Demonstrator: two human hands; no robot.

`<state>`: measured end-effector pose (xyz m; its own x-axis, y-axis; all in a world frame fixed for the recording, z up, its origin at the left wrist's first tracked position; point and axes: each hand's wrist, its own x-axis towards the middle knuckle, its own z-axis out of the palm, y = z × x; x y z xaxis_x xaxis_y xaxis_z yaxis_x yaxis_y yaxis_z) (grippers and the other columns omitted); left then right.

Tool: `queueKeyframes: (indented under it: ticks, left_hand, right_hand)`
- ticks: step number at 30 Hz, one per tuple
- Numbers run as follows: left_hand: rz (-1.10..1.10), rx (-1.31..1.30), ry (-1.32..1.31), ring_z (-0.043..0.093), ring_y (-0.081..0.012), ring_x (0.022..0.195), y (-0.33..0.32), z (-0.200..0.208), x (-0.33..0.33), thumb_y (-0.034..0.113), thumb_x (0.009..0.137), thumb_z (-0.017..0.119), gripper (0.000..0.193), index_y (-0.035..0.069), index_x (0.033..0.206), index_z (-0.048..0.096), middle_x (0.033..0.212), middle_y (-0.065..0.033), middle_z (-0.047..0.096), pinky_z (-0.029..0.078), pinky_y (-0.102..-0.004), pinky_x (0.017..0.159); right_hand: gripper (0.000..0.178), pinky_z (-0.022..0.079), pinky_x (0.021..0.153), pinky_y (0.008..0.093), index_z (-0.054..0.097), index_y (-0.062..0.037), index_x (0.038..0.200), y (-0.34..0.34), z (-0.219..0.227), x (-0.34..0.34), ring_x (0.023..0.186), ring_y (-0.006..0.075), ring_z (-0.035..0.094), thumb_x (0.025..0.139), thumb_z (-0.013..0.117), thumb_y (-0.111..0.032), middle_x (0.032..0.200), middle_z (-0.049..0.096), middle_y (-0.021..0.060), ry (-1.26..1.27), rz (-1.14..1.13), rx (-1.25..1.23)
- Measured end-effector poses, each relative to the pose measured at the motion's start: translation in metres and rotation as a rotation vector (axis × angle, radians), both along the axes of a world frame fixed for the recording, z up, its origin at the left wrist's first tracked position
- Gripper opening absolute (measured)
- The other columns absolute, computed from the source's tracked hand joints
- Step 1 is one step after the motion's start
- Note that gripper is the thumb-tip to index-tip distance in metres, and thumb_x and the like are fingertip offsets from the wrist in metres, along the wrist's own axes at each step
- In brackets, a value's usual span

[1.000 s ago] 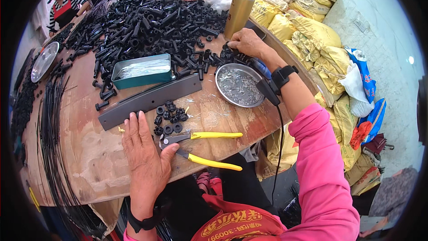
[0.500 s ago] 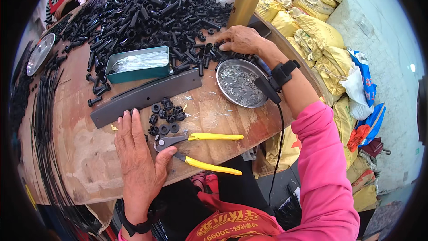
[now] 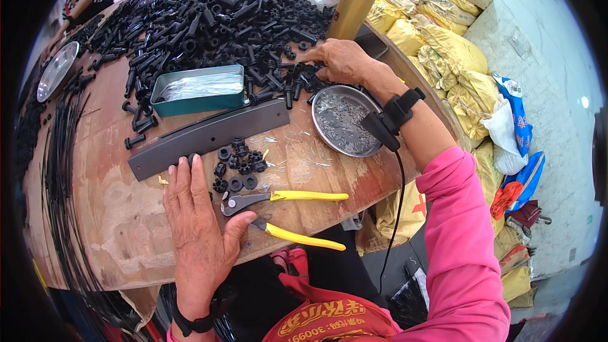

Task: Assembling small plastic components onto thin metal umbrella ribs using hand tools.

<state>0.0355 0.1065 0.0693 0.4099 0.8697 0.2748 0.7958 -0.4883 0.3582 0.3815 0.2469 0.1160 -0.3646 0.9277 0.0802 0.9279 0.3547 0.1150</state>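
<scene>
Wooden table (image 3: 126,228): left hand (image 3: 199,228) lies flat, spread; right hand (image 3: 342,60) pinches black plastic parts (image 3: 209,19).

Black parts (image 3: 209,22), teal tin (image 3: 199,92), grey bar (image 3: 209,138), yellow-handled pliers (image 3: 285,212), gold flask (image 3: 352,7) (silver cap), pink sleeve (image 3: 459,240), yellow sacks (image 3: 443,44).

Left hand (image 3: 196,228) flat, fingers spread; right hand (image 3: 342,60) outstretched, seemingly half-curled.
</scene>
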Motion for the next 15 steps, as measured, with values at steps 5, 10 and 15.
queueKeyframes:
  ticks: [5, 10, 15]
  left_hand:
    - [-0.009, -0.003, -0.004, 0.022, -0.0412, 0.135, 0.000, 0.001, 0.000, 0.048, 0.082, 0.059, 0.086, 0.000, 0.143, 0.022, 0.144, -0.0258, 0.027, 0.017, -0.0472, 0.111]
    - [-0.007, -0.003, 0.005, 0.022, -0.0412, 0.136, 0.000, 0.001, -0.002, 0.047, 0.082, 0.060, 0.084, 0.001, 0.143, 0.025, 0.144, -0.0252, 0.028, 0.017, -0.0477, 0.111]
    - [-0.007, 0.008, -0.003, 0.022, -0.0412, 0.135, -0.001, 0.003, 0.001, 0.047, 0.081, 0.061, 0.084, 0.001, 0.143, 0.026, 0.143, -0.0254, 0.029, 0.018, -0.0475, 0.111]
  right_hand:
    - [0.039, 0.050, 0.076, 0.0436, 0.066, -0.0209, 0.111, 0.006, -0.002, 0.002, 0.086, 0.0346, 0.062, 0.072, 0.068, -0.016, 0.084, 0.065, 0.0155, -0.068, 0.063, 0.000]
    - [0.028, 0.051, 0.073, 0.0426, 0.068, -0.0188, 0.102, -0.002, -0.002, -0.004, 0.085, 0.0318, 0.063, 0.074, 0.066, -0.020, 0.082, 0.065, 0.0130, -0.136, 0.082, 0.140]
    - [0.022, 0.048, 0.068, 0.0337, 0.069, -0.0119, 0.096, -0.014, 0.016, -0.003, 0.078, 0.0224, 0.060, 0.075, 0.069, -0.016, 0.079, 0.063, 0.0060, 0.049, 0.046, 0.239]
